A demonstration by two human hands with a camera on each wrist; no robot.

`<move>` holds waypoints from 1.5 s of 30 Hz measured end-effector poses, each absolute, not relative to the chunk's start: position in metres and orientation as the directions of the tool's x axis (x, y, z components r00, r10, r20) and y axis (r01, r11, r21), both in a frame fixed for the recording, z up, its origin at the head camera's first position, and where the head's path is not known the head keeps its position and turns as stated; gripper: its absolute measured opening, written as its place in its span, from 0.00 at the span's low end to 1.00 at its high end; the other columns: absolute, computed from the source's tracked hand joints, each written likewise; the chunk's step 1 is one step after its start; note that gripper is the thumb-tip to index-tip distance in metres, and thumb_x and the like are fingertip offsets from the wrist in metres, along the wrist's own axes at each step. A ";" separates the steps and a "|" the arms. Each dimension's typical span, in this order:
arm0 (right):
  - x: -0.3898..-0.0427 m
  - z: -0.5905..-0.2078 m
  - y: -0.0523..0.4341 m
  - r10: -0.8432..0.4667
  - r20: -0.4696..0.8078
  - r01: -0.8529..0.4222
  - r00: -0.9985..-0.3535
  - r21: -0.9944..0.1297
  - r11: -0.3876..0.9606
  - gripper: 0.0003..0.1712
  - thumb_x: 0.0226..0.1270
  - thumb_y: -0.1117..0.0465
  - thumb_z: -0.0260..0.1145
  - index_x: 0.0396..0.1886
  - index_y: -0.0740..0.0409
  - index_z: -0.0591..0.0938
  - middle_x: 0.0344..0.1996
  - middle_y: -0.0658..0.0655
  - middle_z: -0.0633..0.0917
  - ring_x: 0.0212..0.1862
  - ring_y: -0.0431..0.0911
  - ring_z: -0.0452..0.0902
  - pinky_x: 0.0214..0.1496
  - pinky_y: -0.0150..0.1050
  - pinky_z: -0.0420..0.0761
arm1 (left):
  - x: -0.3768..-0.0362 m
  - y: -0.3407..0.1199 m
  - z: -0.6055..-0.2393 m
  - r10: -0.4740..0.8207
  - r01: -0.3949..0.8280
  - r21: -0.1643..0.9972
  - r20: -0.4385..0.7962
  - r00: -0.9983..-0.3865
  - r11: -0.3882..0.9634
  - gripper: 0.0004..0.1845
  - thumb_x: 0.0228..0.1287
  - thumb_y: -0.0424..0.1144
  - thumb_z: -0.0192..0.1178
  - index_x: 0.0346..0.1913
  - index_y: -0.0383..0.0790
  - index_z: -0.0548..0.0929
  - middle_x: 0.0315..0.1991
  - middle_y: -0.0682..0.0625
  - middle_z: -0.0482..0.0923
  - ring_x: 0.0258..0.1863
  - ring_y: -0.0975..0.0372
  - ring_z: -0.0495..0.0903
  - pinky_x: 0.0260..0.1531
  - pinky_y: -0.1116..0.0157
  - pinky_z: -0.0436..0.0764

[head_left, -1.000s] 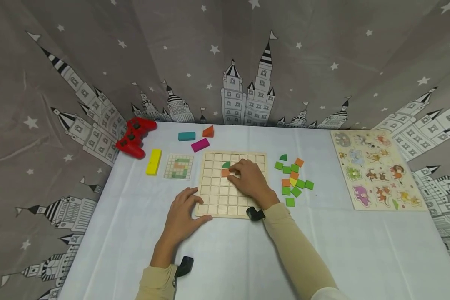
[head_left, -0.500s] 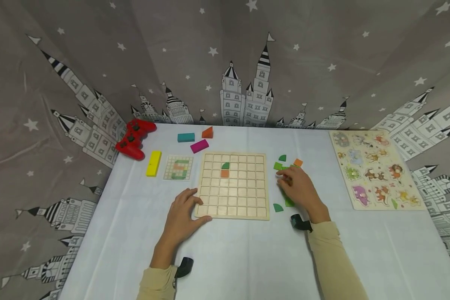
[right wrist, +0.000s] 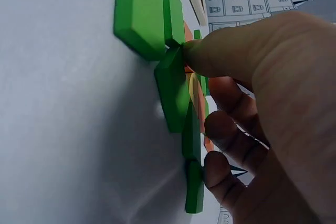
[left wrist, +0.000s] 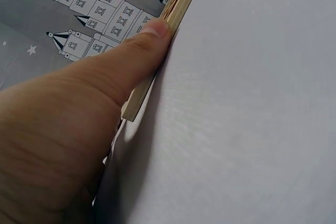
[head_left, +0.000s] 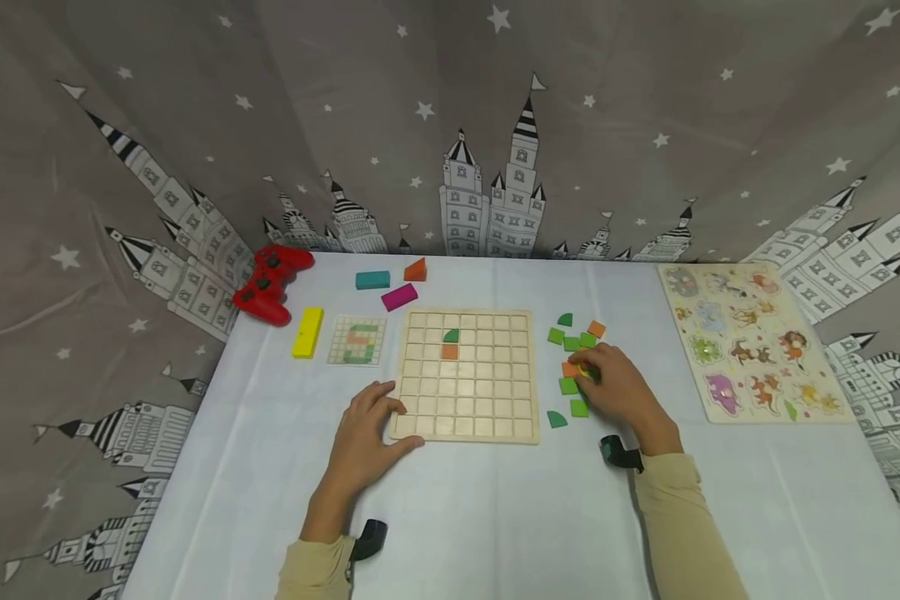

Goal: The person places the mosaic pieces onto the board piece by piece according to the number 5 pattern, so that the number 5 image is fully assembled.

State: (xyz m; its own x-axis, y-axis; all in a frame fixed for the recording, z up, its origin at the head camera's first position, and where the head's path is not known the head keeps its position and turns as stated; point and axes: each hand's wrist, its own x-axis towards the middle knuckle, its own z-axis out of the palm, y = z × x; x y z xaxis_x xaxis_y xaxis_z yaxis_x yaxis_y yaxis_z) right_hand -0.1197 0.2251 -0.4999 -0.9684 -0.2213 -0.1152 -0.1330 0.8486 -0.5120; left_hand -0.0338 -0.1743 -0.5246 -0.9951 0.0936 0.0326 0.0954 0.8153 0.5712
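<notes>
We take the wooden grid board (head_left: pixel 467 375) as our landmark. Nearest to us, at its near left corner, our left hand (head_left: pixel 366 435) lies flat with fingers spread — the thumb runs along the board's near edge and the fingertips rest on its left edge, as the left wrist view confirms, thumb tip against the wood. It holds nothing; it simply steadies the board.

Just right of the board lies the heap of loose tiles (head_left: pixel 579 360), green and orange with one yellow piece. Our right hand (head_left: pixel 615 390) is on the heap's near right side, fingers curled down into it. In the right wrist view the thumb (right wrist: pixel 220 56) presses against the edge of a green tile (right wrist: pixel 173 90), other fingers bent behind the stack; whether a piece is actually pinched between them, we cannot tell. A green quarter-round (head_left: pixel 557 419) sits apart from the heap, close to the board's near right corner.

So the tiles lie to the right of the board, and the right hand is plainly the nearer one; the board's open cells lie leftward from that hand.

On the board, two pieces sit in the upper rows left of centre — a green quarter-round over an orange square (head_left: pixel 450 352). Left of the board rests the pattern card (head_left: pixel 357 340).
</notes>
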 end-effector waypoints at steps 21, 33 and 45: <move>-0.122 -0.491 0.218 -0.206 -0.196 -0.112 -0.959 -0.406 0.907 0.20 0.70 0.59 0.68 0.59 0.60 0.83 0.55 0.61 0.81 0.58 0.56 0.75 0.65 0.56 0.77 | -0.033 -0.172 -0.524 0.081 0.070 0.579 0.008 -0.997 0.813 0.26 0.47 0.53 0.81 0.44 0.50 0.79 0.74 0.46 0.69 0.78 0.46 0.59 0.75 0.40 0.62; -0.125 -0.498 0.222 -0.219 -0.119 -0.156 -0.968 -0.395 0.905 0.20 0.70 0.55 0.67 0.56 0.62 0.83 0.51 0.60 0.80 0.52 0.54 0.73 0.60 0.53 0.78 | -0.035 -0.173 -0.523 0.082 0.067 0.579 -0.001 -0.997 0.813 0.25 0.47 0.53 0.81 0.43 0.50 0.79 0.74 0.46 0.68 0.78 0.47 0.59 0.75 0.40 0.62; -0.124 -0.484 0.161 -0.304 0.022 -0.273 -0.952 -0.508 0.817 0.19 0.70 0.51 0.67 0.53 0.57 0.84 0.40 0.56 0.80 0.44 0.49 0.74 0.46 0.45 0.78 | -0.036 -0.173 -0.522 0.075 0.059 0.582 -0.004 -0.997 0.811 0.25 0.47 0.54 0.81 0.43 0.50 0.79 0.74 0.46 0.68 0.78 0.46 0.59 0.74 0.39 0.61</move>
State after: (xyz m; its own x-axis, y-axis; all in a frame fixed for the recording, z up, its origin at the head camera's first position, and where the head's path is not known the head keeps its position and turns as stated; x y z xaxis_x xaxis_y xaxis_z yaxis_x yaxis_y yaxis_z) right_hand -0.1245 0.1608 -0.4839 -0.9524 -0.3040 0.0219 -0.2725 0.8174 -0.5075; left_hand -0.0360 -0.1725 -0.5221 -0.9972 0.0751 -0.0042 0.0587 0.8113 0.5817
